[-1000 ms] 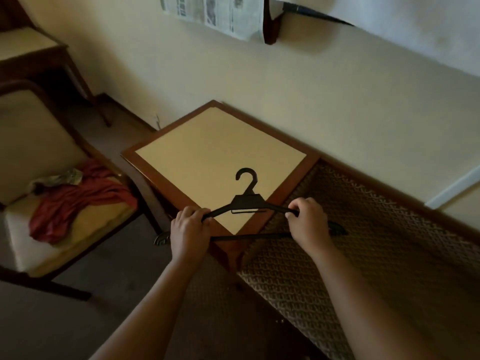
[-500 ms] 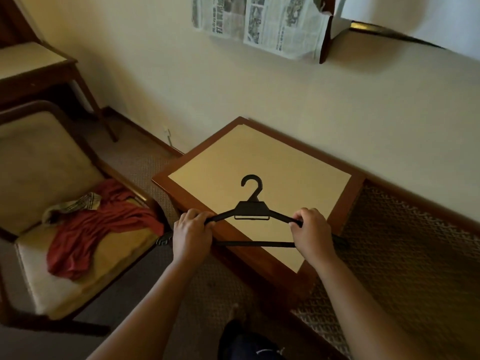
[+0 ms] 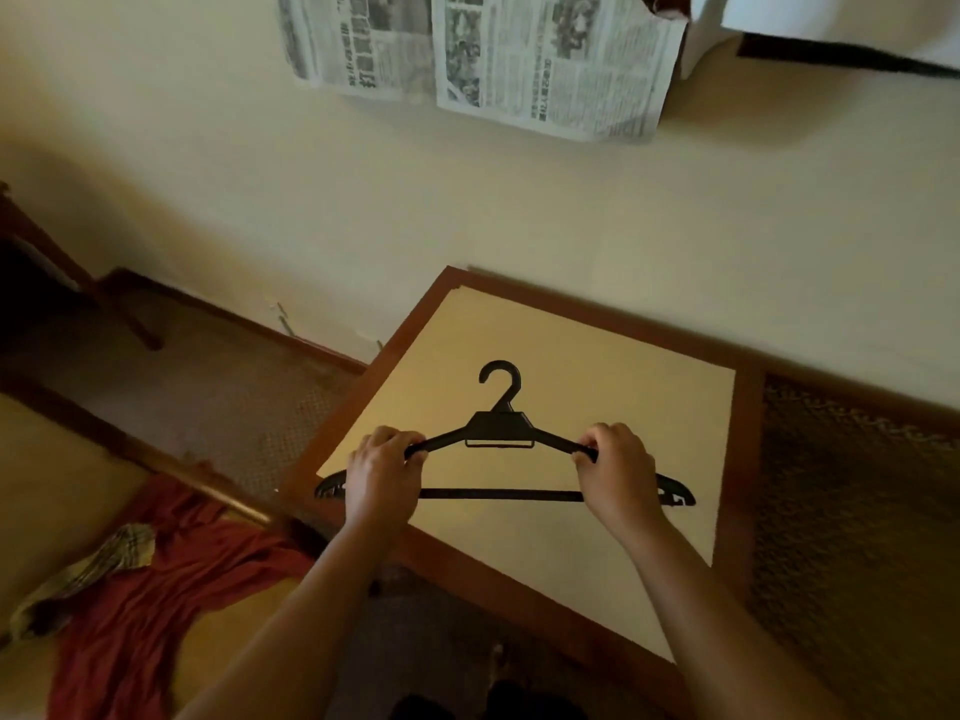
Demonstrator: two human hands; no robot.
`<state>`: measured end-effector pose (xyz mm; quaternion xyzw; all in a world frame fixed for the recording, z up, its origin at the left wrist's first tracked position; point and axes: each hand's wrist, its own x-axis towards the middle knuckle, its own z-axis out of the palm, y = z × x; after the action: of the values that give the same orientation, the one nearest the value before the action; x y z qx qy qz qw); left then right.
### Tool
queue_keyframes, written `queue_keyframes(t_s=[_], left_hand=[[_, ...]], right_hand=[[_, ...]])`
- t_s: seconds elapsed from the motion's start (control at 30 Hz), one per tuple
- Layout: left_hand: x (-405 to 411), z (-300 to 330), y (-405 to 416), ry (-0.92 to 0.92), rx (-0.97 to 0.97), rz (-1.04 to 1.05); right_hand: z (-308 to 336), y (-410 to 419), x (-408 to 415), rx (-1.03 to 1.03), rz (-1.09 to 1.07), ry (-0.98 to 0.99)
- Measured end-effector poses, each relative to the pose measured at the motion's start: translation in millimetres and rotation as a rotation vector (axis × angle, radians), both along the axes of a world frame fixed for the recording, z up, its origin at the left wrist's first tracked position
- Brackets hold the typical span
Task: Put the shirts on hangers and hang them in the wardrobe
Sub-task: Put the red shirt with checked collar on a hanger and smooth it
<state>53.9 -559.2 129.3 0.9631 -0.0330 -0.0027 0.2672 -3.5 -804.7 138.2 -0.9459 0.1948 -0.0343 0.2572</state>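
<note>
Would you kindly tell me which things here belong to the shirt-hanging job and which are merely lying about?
Belonging to the job:
black hanger, gripped by left hand and right hand
red shirt on the chair

Just lying about:
table
newspaper
checked cloth

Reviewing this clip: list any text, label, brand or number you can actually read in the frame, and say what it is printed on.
Newspaper sheets hanging on the wall: printed columns and bold headlines show, seen upside down and too blurred to read.
Black hanger, gripped by the left hand and right hand: no label or brand visible.
Red shirt on the chair: no print visible.
Nothing legible elsewhere.
</note>
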Motion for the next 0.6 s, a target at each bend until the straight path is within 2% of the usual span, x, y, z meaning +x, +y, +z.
queue_keyframes(t_s=[0.23, 0.6], left_hand=[[77.9, -4.7, -12.6, 0.020, -0.021, -0.144], [175.7, -24.3, -34.8, 0.045, 0.000, -0.497]], right_hand=[[-2.2, 4.1, 37.7, -0.050, -0.137, 0.043], [-20.9, 7.7, 77.7, -0.077, -0.359, 0.118]])
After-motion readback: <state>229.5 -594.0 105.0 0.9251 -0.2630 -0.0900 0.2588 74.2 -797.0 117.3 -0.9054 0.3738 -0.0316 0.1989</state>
